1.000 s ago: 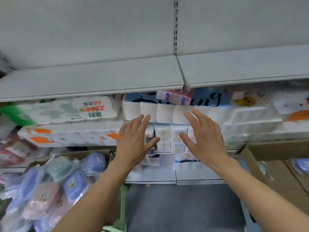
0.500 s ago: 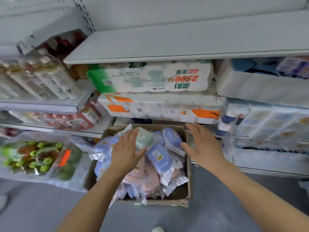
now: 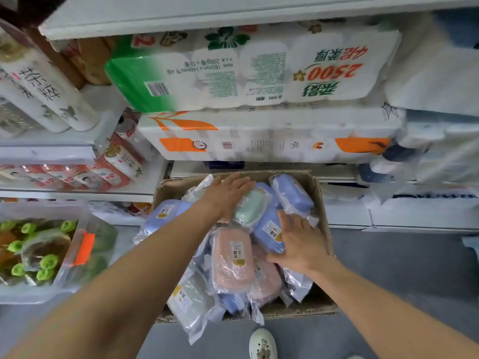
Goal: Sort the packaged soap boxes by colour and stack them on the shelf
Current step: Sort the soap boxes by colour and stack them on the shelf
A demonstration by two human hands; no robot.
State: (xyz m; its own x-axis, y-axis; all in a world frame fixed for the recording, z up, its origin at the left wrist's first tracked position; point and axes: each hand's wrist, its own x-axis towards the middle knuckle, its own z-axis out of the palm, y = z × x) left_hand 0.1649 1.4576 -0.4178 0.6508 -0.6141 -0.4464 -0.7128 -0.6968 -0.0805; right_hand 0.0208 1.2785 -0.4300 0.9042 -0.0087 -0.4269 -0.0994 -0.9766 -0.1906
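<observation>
**Inspector:** Starting nearest. What is lying at the front of the cardboard box (image 3: pixel 321 200)?

**Assistant:** A grey pack (image 3: pixel 190 301) is hanging over the front left corner, its film spilling past the edge. Behind it a pink soap pack (image 3: pixel 233 260) is lying label-up near the middle, with a second pink one partly under it.

**Inspector:** Handling?

**Assistant:** I am judging them light, with a stiff case inside loose, glossy film. The film is likely slippery, so the long sides of the case are looking like the better hold, not the wrapper tails.

**Inspector:** The hands?

**Assistant:** The right hand (image 3: pixel 298 242) is lying palm-down, fingers straight and spread, on a blue pack (image 3: pixel 269 229) towards the box's right edge, gripping nothing. The left hand (image 3: pixel 228 195) is reaching further in, palm-down, fingers extended over the green pack (image 3: pixel 250 207) near the back; it is touching the pack, but no closed hold is showing.

**Inspector:** Beyond that?

**Assistant:** Another blue pack (image 3: pixel 291 193) is sitting in the back right corner. Behind the box, toilet-roll bundles (image 3: pixel 259 73) are filling the shelf (image 3: pixel 181 11). No sorted stack is showing.
</observation>
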